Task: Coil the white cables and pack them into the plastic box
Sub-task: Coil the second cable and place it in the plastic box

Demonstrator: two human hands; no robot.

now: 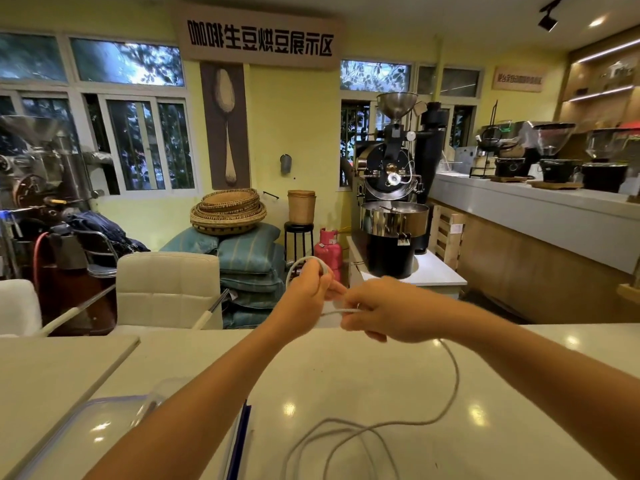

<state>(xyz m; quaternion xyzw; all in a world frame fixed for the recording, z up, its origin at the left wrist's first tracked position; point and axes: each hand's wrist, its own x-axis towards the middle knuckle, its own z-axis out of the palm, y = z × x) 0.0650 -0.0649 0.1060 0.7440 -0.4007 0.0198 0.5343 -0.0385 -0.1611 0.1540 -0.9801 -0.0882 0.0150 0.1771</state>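
Note:
My left hand (308, 296) grips a small loop of white cable (453, 382) held up above the far edge of the table; the loop arches over its knuckles. Just to its right, my right hand (377, 313) pinches the same cable, a short stretch running taut between the two hands. From my right hand the rest of the cable hangs down and lies in loose curves on the white table (346, 375). A clear plastic box (104, 420) with a blue-edged lid sits at the lower left, partly hidden by my left forearm.
A second white tabletop (52, 368) adjoins on the left. White chairs (166, 285) stand beyond the table's far edge. A coffee roaster (391, 209) and a long counter (536, 209) with grinders fill the right side of the room.

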